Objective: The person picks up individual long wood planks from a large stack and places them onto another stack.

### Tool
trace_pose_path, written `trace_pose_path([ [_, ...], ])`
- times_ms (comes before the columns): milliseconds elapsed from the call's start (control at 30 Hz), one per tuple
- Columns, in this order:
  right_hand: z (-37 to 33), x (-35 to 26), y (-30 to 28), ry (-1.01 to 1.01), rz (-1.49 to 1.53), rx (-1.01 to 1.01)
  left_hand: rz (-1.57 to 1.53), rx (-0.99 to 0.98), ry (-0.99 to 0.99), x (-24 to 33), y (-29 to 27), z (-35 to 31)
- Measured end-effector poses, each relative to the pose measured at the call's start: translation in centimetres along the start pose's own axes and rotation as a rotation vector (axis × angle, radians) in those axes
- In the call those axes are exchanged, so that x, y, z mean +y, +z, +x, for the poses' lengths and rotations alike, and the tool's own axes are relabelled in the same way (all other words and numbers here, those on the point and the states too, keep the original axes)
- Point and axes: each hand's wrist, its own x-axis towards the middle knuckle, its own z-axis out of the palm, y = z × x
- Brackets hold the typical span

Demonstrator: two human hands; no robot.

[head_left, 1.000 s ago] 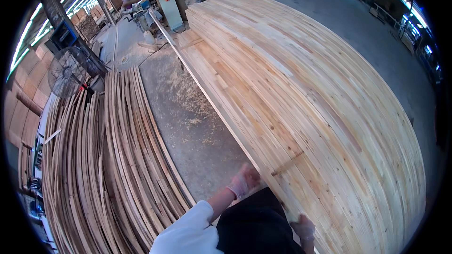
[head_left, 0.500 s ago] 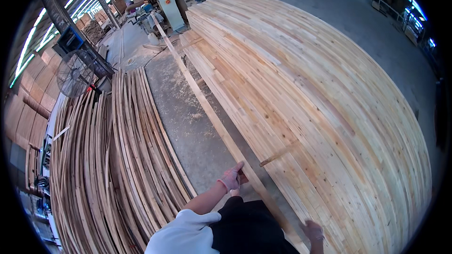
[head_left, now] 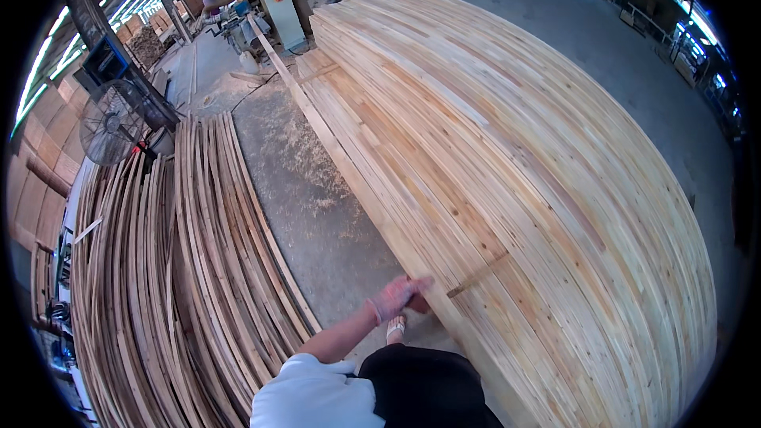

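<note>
1. The strip [head_left: 371, 204], one long piece of pale wood, runs along the left side of the stack [head_left: 539, 174], its far part reaching toward the machine [head_left: 282, 9].
2. The left grip [head_left: 400, 297], a gloved hand, is at the strip's left edge; its fingers are blurred, so I cannot tell whether they are closed on the wood. The right grip is out of view.
3. The strip looks light for its length but unwieldy: probably stiff across its width, springy lengthwise, with ends likely to sag or swing.
4. Dry wood should not be slippery, though edges may splinter, so gloves suit it.
5. Best held by both long edges, hands spread about the middle, clear of the stack's edge to avoid pinched fingers.
</note>
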Motion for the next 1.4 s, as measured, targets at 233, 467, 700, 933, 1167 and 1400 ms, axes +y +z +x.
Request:
trace_pose_path([
  [233, -4.4, -20.2, -0.6, -0.372, 0.123, 0.368, -0.074, 0.165, 0.16, 12.1, -11.7, 7.8],
  [467, -5.7, -37.1, -0.9, -0.459, 0.172, 0.421, -0.347, 0.307, 0.298, 19.6, -22.5, 13.5],
  [700, -7.2, -49.4, 0.2, -0.638, 0.133, 0.278, -0.226, -0.25, 0.025, 9.8, -13.2, 7.4],
  [933, -10.3, -59.0, 0.2, -1.283, 0.43, 0.133, 0.277, -0.853, -0.075, -0.3, -3.5, 3.8],
  [1167, -4.8, -47.6, 1.3, -0.95, -0.034, 0.147, -0.046, -0.256, -0.122, 2.1, -11.2, 9.0],
  [1400, -2.9, -32.8, 2.0, -0.464, 0.147, -0.031, -0.342, 0.1, 0.063, 7.8, -19.5, 11.1],
])
